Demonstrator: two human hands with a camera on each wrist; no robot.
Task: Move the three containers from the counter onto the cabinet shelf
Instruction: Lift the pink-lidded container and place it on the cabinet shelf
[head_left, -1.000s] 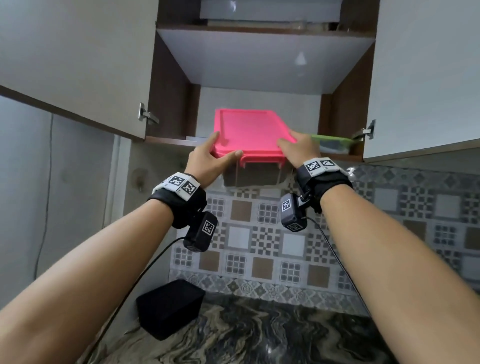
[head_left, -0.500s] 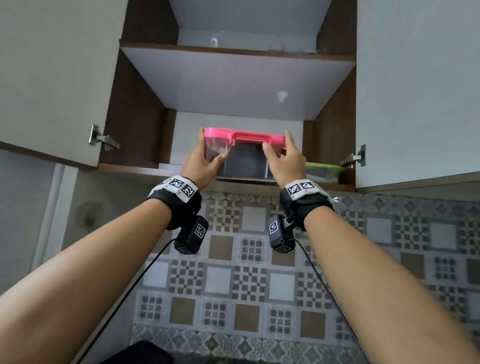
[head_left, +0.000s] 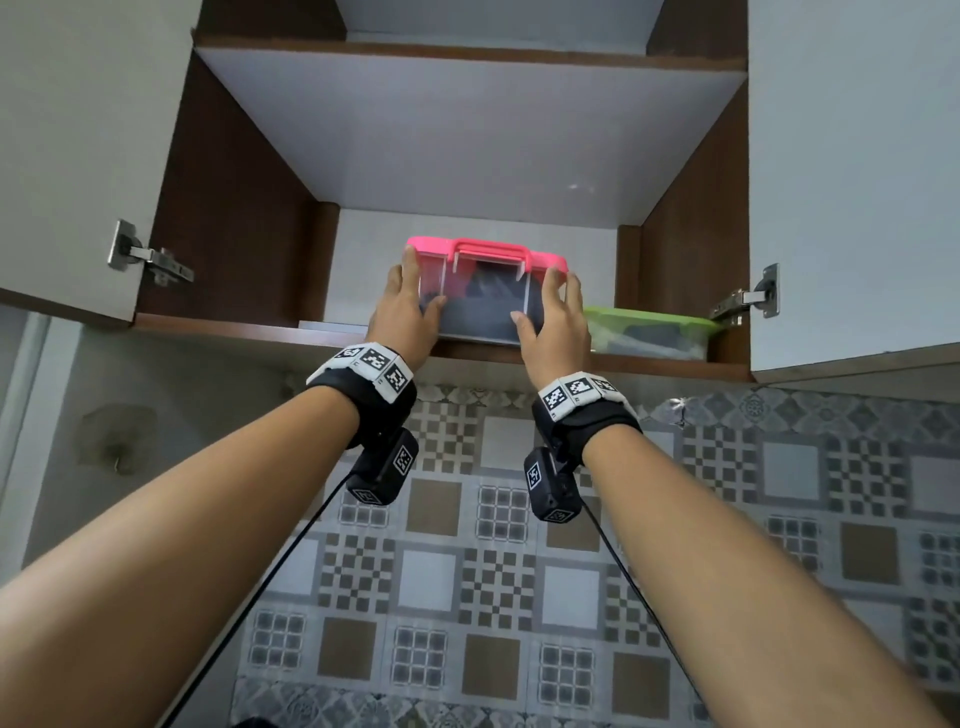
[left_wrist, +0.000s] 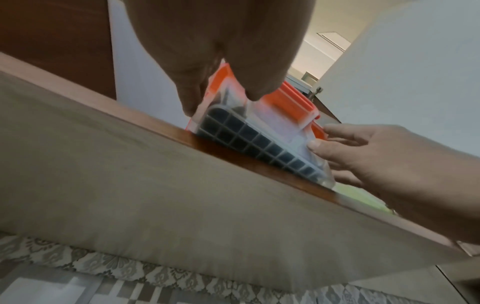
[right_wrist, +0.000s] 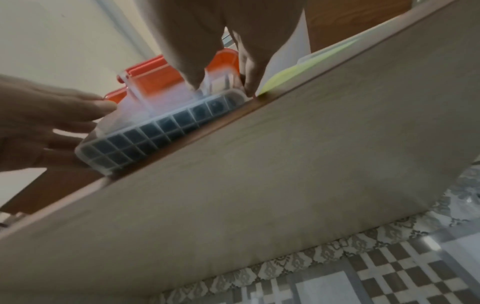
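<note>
At the cabinet shelf's (head_left: 363, 332) front edge, left hand (head_left: 402, 306) and right hand (head_left: 553, 322) grasp the rigid, seemingly light clear plastic box with pink lid (head_left: 485, 296) by its end walls.

- The head view looks up and forward along both forearms into the open brown wooden cabinet (head_left: 234, 208).
- The left wrist view sits close beneath the pale cabinet underside (left_wrist: 182, 205), facing up past the left hand (left_wrist: 221, 51).
- The right wrist view mirrors it from the other side.
- All three views share the clear plastic container with a pink lid (head_left: 483, 296) on the shelf edge.
</note>
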